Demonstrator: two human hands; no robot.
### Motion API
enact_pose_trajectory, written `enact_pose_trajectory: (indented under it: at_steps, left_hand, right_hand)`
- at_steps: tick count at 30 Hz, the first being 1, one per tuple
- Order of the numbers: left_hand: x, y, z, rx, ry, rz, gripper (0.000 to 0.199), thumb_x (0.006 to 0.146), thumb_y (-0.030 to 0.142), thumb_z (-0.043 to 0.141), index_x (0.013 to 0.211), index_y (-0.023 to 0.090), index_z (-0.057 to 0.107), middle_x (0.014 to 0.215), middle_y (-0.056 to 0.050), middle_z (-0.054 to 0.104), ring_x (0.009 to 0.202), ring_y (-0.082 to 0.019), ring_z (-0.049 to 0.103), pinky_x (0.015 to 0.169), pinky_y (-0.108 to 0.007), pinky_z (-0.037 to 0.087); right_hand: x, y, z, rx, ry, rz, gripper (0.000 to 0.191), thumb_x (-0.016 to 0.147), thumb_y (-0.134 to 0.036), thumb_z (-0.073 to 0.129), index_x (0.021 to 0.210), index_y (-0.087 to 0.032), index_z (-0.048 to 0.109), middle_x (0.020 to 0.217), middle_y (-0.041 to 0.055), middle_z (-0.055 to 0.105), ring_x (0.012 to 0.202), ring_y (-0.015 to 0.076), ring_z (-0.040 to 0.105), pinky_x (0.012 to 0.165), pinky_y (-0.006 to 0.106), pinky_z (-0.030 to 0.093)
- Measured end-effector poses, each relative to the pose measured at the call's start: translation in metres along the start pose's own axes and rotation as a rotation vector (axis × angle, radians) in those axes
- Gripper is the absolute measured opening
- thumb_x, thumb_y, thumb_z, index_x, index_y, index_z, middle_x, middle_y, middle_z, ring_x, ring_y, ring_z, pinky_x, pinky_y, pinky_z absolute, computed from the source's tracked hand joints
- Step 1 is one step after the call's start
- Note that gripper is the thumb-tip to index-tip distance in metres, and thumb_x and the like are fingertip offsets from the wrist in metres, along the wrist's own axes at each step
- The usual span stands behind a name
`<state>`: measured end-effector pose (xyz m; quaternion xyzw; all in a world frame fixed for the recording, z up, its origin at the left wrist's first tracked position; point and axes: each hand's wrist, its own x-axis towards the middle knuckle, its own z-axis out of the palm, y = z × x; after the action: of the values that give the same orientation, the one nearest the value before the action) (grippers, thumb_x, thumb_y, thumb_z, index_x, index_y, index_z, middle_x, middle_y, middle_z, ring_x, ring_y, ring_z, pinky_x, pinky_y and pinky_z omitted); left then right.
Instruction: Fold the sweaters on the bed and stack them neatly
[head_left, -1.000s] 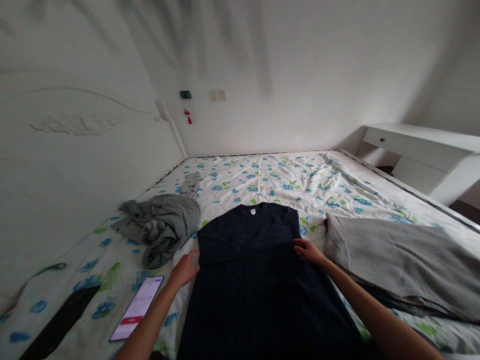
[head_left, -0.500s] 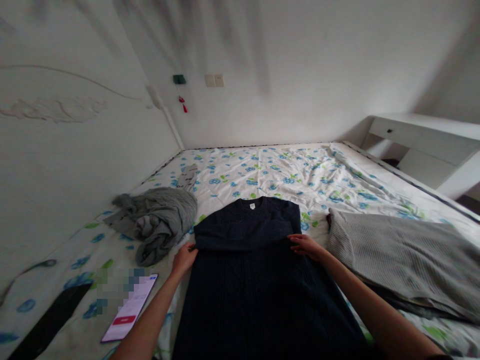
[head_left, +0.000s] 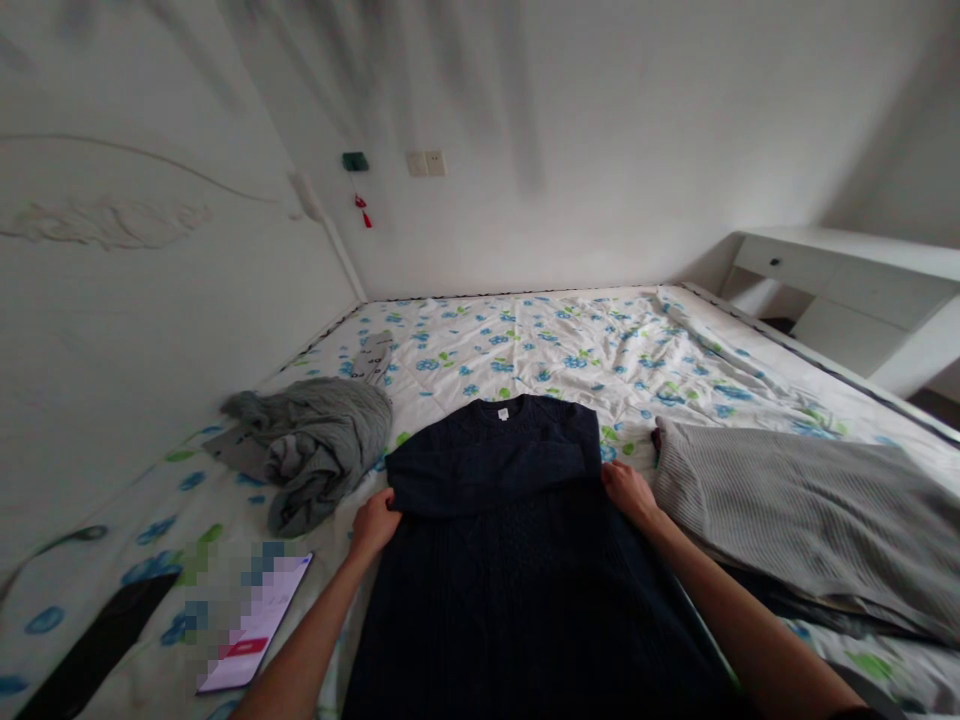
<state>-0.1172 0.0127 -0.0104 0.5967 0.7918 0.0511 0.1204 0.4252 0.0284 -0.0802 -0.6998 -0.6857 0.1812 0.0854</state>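
Note:
A dark navy sweater (head_left: 495, 580) lies flat on the flowered bed sheet, its collar and white label pointing away from me. Its sleeves are folded across the chest. At the sweater's left edge, by the folded sleeve, my left hand (head_left: 377, 520) pinches the fabric. My right hand (head_left: 628, 490) is closed on the right edge of the sweater, just below the shoulder.
A crumpled grey garment (head_left: 322, 440) lies at the left. Nearer are a lit phone (head_left: 259, 625) and a black flat item (head_left: 109, 645). Folded grey ribbed clothes (head_left: 810, 510) lie at the right. A white desk (head_left: 847, 290) stands beyond the bed.
My right hand has moved right, from on top of the folded sleeve to the sweater's right edge, and its fingers have closed. My left hand has barely shifted.

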Motion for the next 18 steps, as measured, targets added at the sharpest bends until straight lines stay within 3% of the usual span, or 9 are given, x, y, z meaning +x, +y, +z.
enact_pose_trajectory:
  at_steps: [4, 8, 10, 13, 15, 18]
  left_hand:
    - [-0.002, 0.005, 0.002, 0.091, -0.012, 0.032, 0.019, 0.092, 0.014, 0.057, 0.099, 0.026, 0.07, 0.111, -0.009, 0.087, 0.114, -0.033, 0.082, 0.086, -0.034, 0.052]
    - [0.008, 0.001, 0.0, 0.15, -0.107, 0.078, 0.013, 0.092, 0.021, 0.064, 0.102, 0.026, 0.069, 0.116, -0.008, 0.088, 0.115, -0.033, 0.083, 0.085, -0.032, 0.053]
    - [0.014, -0.004, -0.001, 0.162, -0.136, 0.094, 0.014, 0.091, 0.021, 0.065, 0.103, 0.026, 0.071, 0.118, -0.009, 0.088, 0.117, -0.033, 0.083, 0.086, -0.033, 0.055]
    - [0.02, -0.009, 0.0, 0.158, -0.157, 0.092, 0.022, 0.09, 0.021, 0.065, 0.108, 0.025, 0.075, 0.124, -0.012, 0.089, 0.121, -0.035, 0.083, 0.09, -0.035, 0.058]
    - [0.021, -0.011, 0.001, 0.158, -0.158, 0.079, 0.028, 0.089, 0.02, 0.066, 0.113, 0.024, 0.078, 0.128, -0.013, 0.088, 0.123, -0.037, 0.083, 0.093, -0.037, 0.059]
    - [0.02, -0.012, 0.002, 0.163, -0.147, 0.064, 0.031, 0.088, 0.019, 0.065, 0.116, 0.024, 0.078, 0.129, -0.014, 0.088, 0.124, -0.037, 0.082, 0.094, -0.038, 0.059]
  right_hand:
    - [0.008, 0.009, -0.002, 0.083, 0.056, 0.04, 0.027, 0.104, -0.011, 0.056, 0.104, -0.017, 0.082, 0.113, 0.014, 0.084, 0.104, 0.0252, 0.079, 0.091, 0.031, 0.053]
    - [0.016, -0.01, 0.002, 0.469, 0.094, 0.027, 0.027, 0.094, -0.016, 0.065, 0.111, -0.021, 0.086, 0.108, 0.0068, 0.086, 0.095, 0.0219, 0.079, 0.093, 0.032, 0.059]
    - [0.018, -0.022, 0.008, 0.684, 0.032, 0.091, 0.035, 0.093, -0.02, 0.068, 0.123, -0.023, 0.085, 0.109, 0.0044, 0.086, 0.083, 0.0178, 0.076, 0.081, 0.029, 0.061]
    - [0.015, -0.032, 0.021, 0.993, -0.168, 0.223, 0.042, 0.092, -0.022, 0.076, 0.133, -0.023, 0.081, 0.101, 0.0026, 0.082, 0.071, 0.0127, 0.071, 0.063, 0.022, 0.055]
    - [0.012, -0.034, 0.026, 1.183, -0.257, 0.285, 0.04, 0.092, -0.024, 0.08, 0.132, -0.023, 0.082, 0.1, 0.0028, 0.08, 0.074, 0.0119, 0.073, 0.062, 0.02, 0.053]
    - [0.012, -0.036, 0.024, 1.351, -0.242, 0.315, 0.034, 0.095, -0.024, 0.08, 0.128, -0.025, 0.085, 0.108, 0.0049, 0.08, 0.08, 0.0123, 0.075, 0.064, 0.02, 0.055]
